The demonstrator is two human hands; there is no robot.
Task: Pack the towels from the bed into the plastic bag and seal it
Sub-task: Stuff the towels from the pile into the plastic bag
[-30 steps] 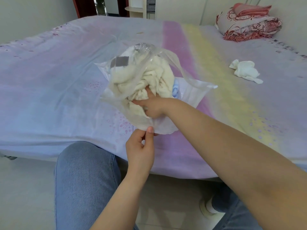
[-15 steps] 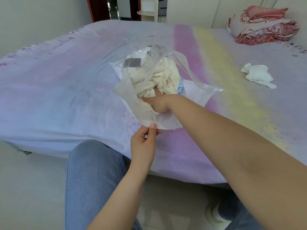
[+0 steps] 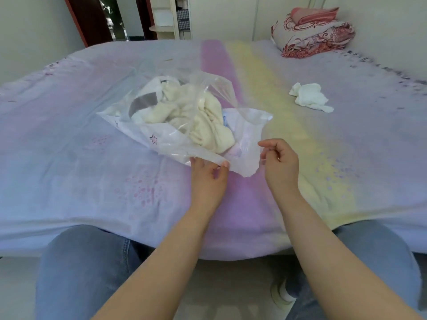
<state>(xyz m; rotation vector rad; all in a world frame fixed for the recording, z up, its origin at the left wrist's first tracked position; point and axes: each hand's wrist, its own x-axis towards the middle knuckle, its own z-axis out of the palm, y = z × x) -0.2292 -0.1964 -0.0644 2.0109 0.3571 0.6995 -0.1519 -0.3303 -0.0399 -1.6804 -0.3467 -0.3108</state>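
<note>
A clear plastic bag (image 3: 166, 139) lies on the bed, its mouth facing me and gaping open. Cream towels (image 3: 203, 121) and one with a grey patch (image 3: 144, 103) are bunched inside it. My left hand (image 3: 209, 174) pinches the near edge of the bag's mouth between thumb and fingers. My right hand (image 3: 279, 162) hovers just right of the mouth's corner, fingers curled and pinched close to the plastic; whether it grips the edge is unclear. One white towel (image 3: 309, 98) lies loose on the sheet, far right of the bag.
The bed (image 3: 69, 162) has a pastel sheet with pink and yellow stripes. Folded red-patterned bedding (image 3: 314, 38) is stacked at the far right corner. My knees in jeans (image 3: 83, 269) sit against the near edge. A doorway and shelf stand behind the bed.
My right hand has come out of the bag, leaving the cream towels inside, and now sits at the mouth's right corner. The bag has settled flatter. My left hand kept its pinch.
</note>
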